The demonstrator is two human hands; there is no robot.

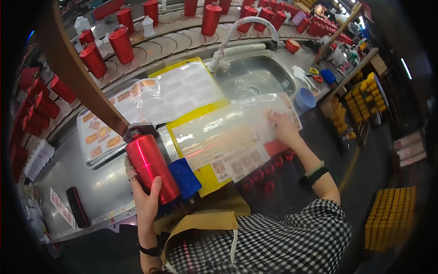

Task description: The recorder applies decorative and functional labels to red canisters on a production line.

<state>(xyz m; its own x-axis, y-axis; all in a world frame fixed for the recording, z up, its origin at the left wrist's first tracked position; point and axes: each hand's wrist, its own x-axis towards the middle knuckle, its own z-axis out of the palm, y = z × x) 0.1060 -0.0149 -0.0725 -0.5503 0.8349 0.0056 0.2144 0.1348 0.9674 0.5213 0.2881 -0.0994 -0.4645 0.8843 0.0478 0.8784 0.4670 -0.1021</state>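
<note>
My left hand [145, 194] is wrapped round a shiny red metal canister [153, 169], thumb on its near side. The canister leans, its top end against a dark angular block [140, 131] at the foot of a brown post. A blue cloth [186, 177] lies beside it. Over a translucent sheet [262, 118], my right hand [284, 128] has its fingertips drawn together; what they pinch, if anything, is too small to make out. That sheet and a sticker sheet with red square prints [246, 163] lie on a yellow board [211, 182].
A steel sink [255, 75] with a white curved faucet [246, 20] lies beyond the sheets. Red canisters [211, 20] stand on a conveyor at the back. A tray of stickers [84, 132], a dark oblong case [77, 207], a blue cup [305, 98] and scissors [315, 75] surround the work area.
</note>
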